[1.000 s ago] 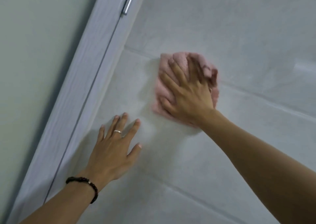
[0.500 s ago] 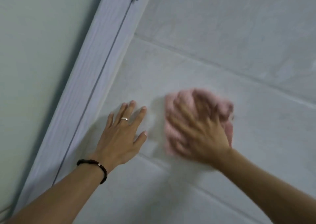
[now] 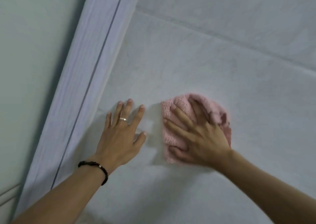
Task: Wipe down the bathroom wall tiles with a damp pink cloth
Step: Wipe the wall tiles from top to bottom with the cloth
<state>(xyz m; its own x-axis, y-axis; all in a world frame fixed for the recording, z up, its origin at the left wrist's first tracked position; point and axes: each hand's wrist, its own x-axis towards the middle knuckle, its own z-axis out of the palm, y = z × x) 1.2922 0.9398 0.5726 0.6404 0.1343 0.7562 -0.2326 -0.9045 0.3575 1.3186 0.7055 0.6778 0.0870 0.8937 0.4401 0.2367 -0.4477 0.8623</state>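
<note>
Pale wall tiles fill the view beside a white door frame. Left hand, fingers spread, lies flat against them. Just beside it, the right hand presses the pink cloth to the tile with splayed fingers.

A white door frame with a wood-grain surface runs diagonally, to the left of the left hand. Further left of it is a plain pale green surface, possibly a door. Near the bottom left corner, below the left forearm, this surface carries a thin groove. The light is soft and even, with weak shadows.
</note>
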